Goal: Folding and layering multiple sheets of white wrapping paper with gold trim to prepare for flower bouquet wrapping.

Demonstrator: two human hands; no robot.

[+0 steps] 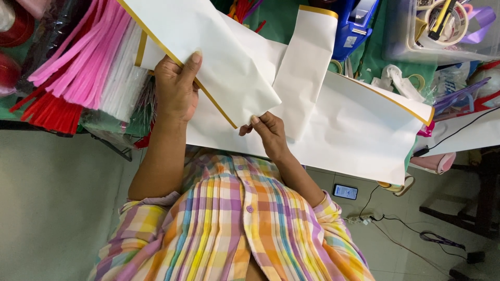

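The white paper sheet is best kept taut and its gold edge aligned while it is pinched by the left hand at its side and by the closed fingers of the right hand at its corner.

A folded sheet of paper lies over a larger sheet spread across the desk. The left hand sits on the folded sheet's left edge, and the right hand pinches its lower corner. A bundle of pipe cleaners lies left of the sheets. Behind the larger sheet stands a box, and right of that a clear tray holding what seems to be a tape roll. On the floor, right of the person, lie a phone and a power strip.
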